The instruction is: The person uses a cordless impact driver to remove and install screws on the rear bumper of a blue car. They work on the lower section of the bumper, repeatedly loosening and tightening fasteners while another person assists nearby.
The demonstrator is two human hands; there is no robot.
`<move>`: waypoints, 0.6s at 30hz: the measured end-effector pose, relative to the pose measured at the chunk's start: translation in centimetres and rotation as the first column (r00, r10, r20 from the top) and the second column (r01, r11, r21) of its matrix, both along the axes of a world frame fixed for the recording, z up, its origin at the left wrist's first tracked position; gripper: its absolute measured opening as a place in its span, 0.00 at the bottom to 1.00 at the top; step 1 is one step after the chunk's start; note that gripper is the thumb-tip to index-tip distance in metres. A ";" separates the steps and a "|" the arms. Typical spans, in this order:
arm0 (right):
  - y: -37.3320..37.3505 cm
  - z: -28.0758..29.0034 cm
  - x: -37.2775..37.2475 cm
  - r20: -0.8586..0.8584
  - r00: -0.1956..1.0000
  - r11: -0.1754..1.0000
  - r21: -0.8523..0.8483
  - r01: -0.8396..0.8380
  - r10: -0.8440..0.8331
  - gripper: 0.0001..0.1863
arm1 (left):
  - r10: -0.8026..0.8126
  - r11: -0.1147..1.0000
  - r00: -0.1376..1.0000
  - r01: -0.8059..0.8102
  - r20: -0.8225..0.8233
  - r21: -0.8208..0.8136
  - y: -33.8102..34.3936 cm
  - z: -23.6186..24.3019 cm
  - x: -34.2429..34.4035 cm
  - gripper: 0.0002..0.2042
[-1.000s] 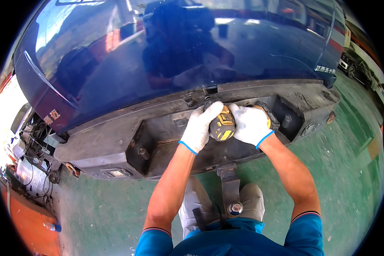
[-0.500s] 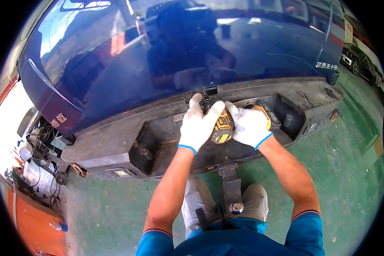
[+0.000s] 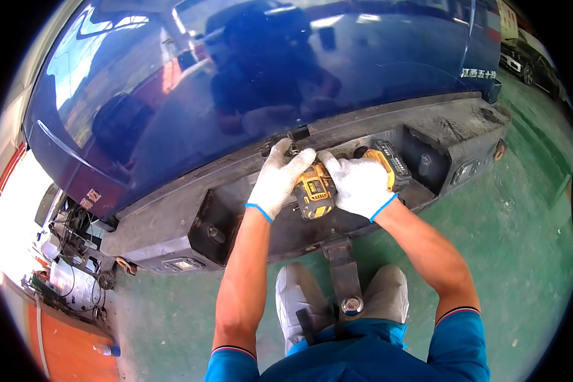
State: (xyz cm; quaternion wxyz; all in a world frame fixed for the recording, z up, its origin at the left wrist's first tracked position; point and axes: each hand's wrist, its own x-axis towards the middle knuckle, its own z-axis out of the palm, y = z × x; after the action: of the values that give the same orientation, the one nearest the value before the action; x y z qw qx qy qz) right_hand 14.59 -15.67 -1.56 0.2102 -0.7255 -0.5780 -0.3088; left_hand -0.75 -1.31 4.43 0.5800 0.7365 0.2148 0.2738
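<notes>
A yellow-and-black cordless impact wrench (image 3: 316,191) lies on its side over the recess of a black rear bumper (image 3: 153,235). My right hand (image 3: 361,186), in a white knit glove with blue cuff, is closed round its handle; the battery pack end (image 3: 393,159) shows beyond the knuckles. At the tool's front end, my left hand (image 3: 275,181), gloved alike, closes about the nose with its thumb on the near side. The nose points at the bumper's top edge, beside a small dark slot (image 3: 299,132). Its tip is mostly hidden by my left fingers.
A glossy blue vehicle body (image 3: 172,121) rises behind the bumper. From the bumper's middle, a tow hitch (image 3: 342,274) juts out between my knees. Cables and machine parts (image 3: 76,254) stand left, above an orange surface (image 3: 76,344). A dark car (image 3: 528,60) is parked far right.
The view has shifted a little, and both hands with the impact wrench appear slightly farther left. My grip on it looks the same.
</notes>
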 end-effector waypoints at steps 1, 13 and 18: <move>0.1 0.0 0.0 0.009 1.000 1.000 0.003 0.006 -0.006 0.35 | 0.012 1.000 1.000 -0.012 0.006 -0.002 -0.1 0.1 0.0 0.53; 0.5 0.7 0.3 -0.028 1.000 0.998 -0.064 -0.007 0.005 0.36 | -0.030 0.979 0.994 0.050 0.102 -0.200 0.7 -0.2 0.8 0.53; 0.2 2.0 -0.1 -0.039 0.999 0.993 -0.121 -0.004 -0.001 0.30 | -0.049 0.974 0.995 0.067 0.085 -0.215 1.9 -0.6 1.0 0.53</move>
State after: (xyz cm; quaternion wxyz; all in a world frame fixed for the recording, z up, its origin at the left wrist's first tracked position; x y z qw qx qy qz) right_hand 14.53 -15.43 0.43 0.1774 -0.7424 -0.5919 -0.2589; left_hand 0.26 0.62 3.79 0.6728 0.6633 0.1987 0.2606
